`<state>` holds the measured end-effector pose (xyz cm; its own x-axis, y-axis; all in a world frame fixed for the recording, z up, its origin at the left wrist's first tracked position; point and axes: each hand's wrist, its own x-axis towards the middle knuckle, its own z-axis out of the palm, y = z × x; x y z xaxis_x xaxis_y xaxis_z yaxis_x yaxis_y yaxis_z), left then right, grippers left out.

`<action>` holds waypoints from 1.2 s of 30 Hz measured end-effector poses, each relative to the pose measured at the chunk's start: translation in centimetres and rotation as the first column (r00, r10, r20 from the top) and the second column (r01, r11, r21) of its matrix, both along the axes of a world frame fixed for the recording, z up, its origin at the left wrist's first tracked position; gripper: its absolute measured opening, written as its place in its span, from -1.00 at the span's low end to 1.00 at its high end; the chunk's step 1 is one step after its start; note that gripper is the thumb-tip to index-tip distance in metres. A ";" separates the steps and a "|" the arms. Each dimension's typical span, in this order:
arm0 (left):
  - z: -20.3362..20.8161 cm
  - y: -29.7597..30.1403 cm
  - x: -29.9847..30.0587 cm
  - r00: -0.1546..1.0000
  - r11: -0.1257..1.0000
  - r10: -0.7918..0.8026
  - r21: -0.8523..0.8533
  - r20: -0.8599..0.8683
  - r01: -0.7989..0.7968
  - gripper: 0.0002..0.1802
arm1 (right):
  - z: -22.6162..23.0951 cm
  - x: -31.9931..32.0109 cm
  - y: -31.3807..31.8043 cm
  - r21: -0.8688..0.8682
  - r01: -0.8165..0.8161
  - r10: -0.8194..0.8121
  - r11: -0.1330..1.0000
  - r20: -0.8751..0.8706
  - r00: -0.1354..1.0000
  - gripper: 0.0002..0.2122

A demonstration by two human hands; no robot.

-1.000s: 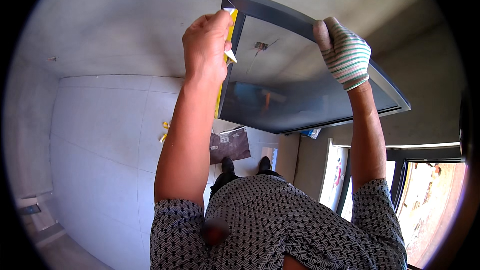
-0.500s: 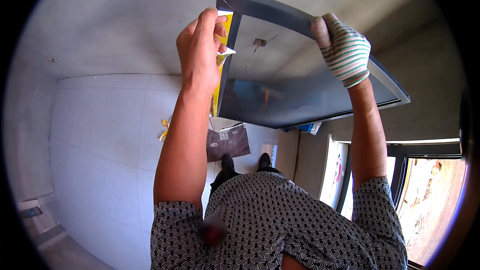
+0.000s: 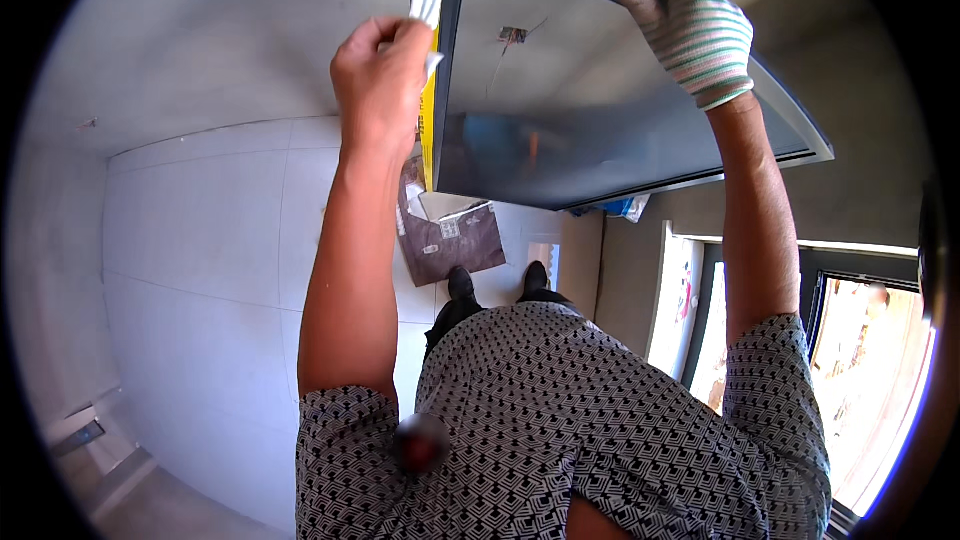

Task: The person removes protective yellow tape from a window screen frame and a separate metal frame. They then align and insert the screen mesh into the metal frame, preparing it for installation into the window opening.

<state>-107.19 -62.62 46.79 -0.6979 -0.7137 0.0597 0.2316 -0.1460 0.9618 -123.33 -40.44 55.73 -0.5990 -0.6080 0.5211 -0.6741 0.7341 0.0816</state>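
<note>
A dark grey framed window sash [image 3: 590, 105] with a see-through pane is held up, tilted, in front of me. My right hand [image 3: 690, 30], in a white glove with green stripes, is wrapped round its upper bar. On the sash's left side bar runs a yellow and white film strip [image 3: 429, 125]. My bare left hand [image 3: 382, 85] is closed at this strip, fingers bent, with a loose white flap sticking out beside it. The fingertips are partly hidden, but they appear to pinch the film. Above them a white stretch of the strip shows.
On the tiled floor [image 3: 200, 240] a dark brown sheet [image 3: 455, 245] lies in front of my shoes. A grey wall [image 3: 240, 40] stands ahead; a wall box with wires [image 3: 513, 35] appears in the pane. To the right is a dark-framed window [image 3: 815, 280], with blue-and-white packaging [image 3: 628, 207] below the sash.
The sash and my right hand now sit higher in the picture. My left hand has shifted down along the side bar, and its fingers are more tightly closed. More white shows above it.
</note>
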 end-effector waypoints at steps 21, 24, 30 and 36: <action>-24.2 4.4 28.3 0.475 0.972 0.226 -0.231 0.851 -0.047 -0.78 | -0.9 -1.6 2.6 -0.182 0.000 -0.010 0.983 -0.055 0.998 -0.55; -25.8 4.6 31.3 0.354 0.965 0.254 -0.259 0.900 -0.035 -0.76 | -0.8 -2.2 3.5 -0.199 -0.021 0.004 0.980 -0.085 0.996 -0.56; -29.8 6.4 39.8 0.209 0.956 0.287 -0.268 0.935 -0.116 -0.74 | -1.3 -3.1 3.6 -0.180 -0.030 0.008 0.983 -0.123 0.992 -0.58; -30.9 9.0 48.0 0.040 0.947 0.290 -0.280 0.956 -0.158 -0.71 | -1.1 -1.0 3.2 -0.250 -0.049 0.013 0.967 -0.143 0.990 -0.59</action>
<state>-59.16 -53.64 15.89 0.0254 -0.8865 -0.4621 -0.9166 -0.2052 0.3433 -124.35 -37.20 54.67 -0.4926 -0.4631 0.7368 -0.6919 0.7219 -0.0088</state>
